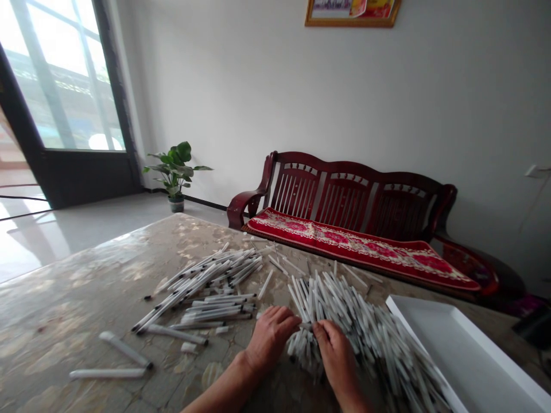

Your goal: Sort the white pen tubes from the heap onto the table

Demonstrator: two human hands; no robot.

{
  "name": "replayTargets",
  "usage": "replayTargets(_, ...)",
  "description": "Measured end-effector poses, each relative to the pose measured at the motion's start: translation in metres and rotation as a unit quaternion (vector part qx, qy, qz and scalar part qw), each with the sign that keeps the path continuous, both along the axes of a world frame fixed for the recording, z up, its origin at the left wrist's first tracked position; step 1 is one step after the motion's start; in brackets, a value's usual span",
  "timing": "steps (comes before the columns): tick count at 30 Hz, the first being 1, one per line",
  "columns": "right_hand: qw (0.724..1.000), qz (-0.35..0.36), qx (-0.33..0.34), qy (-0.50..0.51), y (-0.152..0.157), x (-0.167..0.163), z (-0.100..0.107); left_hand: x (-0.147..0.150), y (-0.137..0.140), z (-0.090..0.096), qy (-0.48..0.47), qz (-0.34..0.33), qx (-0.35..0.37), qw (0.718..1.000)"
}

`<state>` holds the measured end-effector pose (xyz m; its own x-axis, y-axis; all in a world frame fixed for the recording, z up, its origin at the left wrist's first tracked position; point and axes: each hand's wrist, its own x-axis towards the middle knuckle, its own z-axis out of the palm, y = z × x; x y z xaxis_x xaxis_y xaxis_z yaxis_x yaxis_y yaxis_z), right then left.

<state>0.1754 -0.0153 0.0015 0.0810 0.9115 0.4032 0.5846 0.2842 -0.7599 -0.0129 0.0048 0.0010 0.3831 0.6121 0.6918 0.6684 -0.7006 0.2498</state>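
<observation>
A big heap of white pens (365, 332) lies on the marbled table (77, 298) right in front of me. My left hand (269, 335) and my right hand (338, 353) both rest on the near end of that heap, fingers curled into the pens. What each finger pinches is hidden. A second, flatter spread of white pens (206, 284) lies to the left of my hands. A few loose pens (124, 349) and small white caps (188, 347) are scattered nearer the table's left front.
A white tray (469, 355) sits at the right edge of the table. Behind the table stands a dark wooden bench (344, 201) with a red cushion. A potted plant (175, 172) stands by the wall near a glass door (64, 97).
</observation>
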Motion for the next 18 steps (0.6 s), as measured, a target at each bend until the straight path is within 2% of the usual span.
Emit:
replayTargets(5,0.998,0.03,0.029,0.036,0.004,-0.0001,0.0005,0.0,0.0003,-0.0004,0.002,0.001,-0.005,1.0)
replayTargets(9,0.995,0.057,0.045,0.063,0.0061,0.0039,0.0017,0.0,-0.0007,-0.0007,0.015,0.002,-0.036,0.999)
replayTargets(14,0.993,0.065,0.057,0.082,0.0065,0.0078,0.0016,0.0009,-0.0034,0.0022,0.029,-0.008,-0.136,0.99)
replayTargets(18,0.991,0.075,0.036,0.102,0.007,0.0079,0.0034,0.0015,-0.0047,0.0062,-0.021,-0.05,-0.223,0.973)
